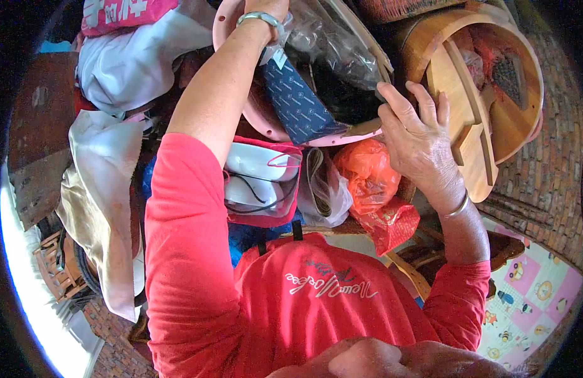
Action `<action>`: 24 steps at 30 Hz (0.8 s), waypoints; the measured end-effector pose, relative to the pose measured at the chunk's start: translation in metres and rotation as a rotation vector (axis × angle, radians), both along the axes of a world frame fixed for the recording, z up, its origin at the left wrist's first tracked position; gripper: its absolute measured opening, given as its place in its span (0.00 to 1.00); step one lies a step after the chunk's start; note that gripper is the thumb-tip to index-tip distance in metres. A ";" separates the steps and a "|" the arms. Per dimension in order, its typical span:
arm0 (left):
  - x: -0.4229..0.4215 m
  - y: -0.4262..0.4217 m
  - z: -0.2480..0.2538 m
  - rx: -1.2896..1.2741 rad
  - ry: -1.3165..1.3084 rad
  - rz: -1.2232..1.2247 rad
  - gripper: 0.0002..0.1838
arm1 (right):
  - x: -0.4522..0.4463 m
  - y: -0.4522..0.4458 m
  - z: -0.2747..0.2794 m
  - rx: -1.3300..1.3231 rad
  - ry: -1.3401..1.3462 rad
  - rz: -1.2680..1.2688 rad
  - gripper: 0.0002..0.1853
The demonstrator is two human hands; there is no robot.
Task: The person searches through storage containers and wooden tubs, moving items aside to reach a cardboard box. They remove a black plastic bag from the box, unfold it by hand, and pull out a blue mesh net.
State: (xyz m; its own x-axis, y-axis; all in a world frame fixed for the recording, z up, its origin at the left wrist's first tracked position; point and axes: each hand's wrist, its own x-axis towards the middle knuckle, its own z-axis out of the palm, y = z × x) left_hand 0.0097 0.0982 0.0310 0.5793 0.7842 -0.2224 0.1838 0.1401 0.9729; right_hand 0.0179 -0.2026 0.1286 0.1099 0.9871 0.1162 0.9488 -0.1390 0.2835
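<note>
The person's left hand (268, 6) runs off the top edge of the frame, left of centre, with a pale bangle at the wrist; its fingers are out of sight, so the state of its grip cannot be told. It lies over the left side of a pink tub (276, 133) in the upper middle of the frame. The right hand (421, 142), wearing a metal bangle, is right of centre with its grip loosely spread. Its foremost fingertip is at the tub's right edge, by some clear plastic wrapping (348, 57); whether it touches is hard to tell.

Inside the tub, the wrapping lies beside a dark blue printed piece (294, 101), which slants down toward the near rim. To the upper right, a wooden bucket (531, 69) is tipped toward the viewer, with a flat wooden board (452, 88) across its opening, just beside the right hand.

Below the tub, in the middle of the frame, are a pinkish-red container (291, 170) with white objects in it, a whitish plastic bag (335, 201) and an orange-red bag (367, 173). A pale cloth (109, 164) hangs at the left, and a patterned mat (534, 296) shows at the lower right.
</note>
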 end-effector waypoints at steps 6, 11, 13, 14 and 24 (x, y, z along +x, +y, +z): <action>-0.007 -0.010 0.017 0.013 0.050 -0.098 0.19 | 0.000 0.000 -0.001 0.029 0.018 0.037 0.14; -0.014 -0.042 0.036 0.727 0.332 -0.622 0.36 | 0.001 0.001 -0.001 0.008 0.009 0.029 0.14; 0.014 -0.035 -0.028 0.830 0.081 -0.897 0.24 | 0.001 0.001 -0.002 0.006 0.007 0.027 0.14; 0.011 -0.052 -0.025 0.810 -0.091 -1.055 0.32 | 0.000 0.001 -0.002 0.007 0.004 0.022 0.14; 0.034 -0.085 -0.024 1.021 0.803 -1.503 0.27 | 0.000 0.004 0.000 -0.030 0.035 -0.010 0.14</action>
State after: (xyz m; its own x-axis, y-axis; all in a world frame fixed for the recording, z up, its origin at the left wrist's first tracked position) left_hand 0.0440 0.0131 0.0068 0.7913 -0.1690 -0.5876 -0.0398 -0.9732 0.2264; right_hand 0.0181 -0.1991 0.1282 0.1234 0.9889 0.0825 0.9569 -0.1406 0.2541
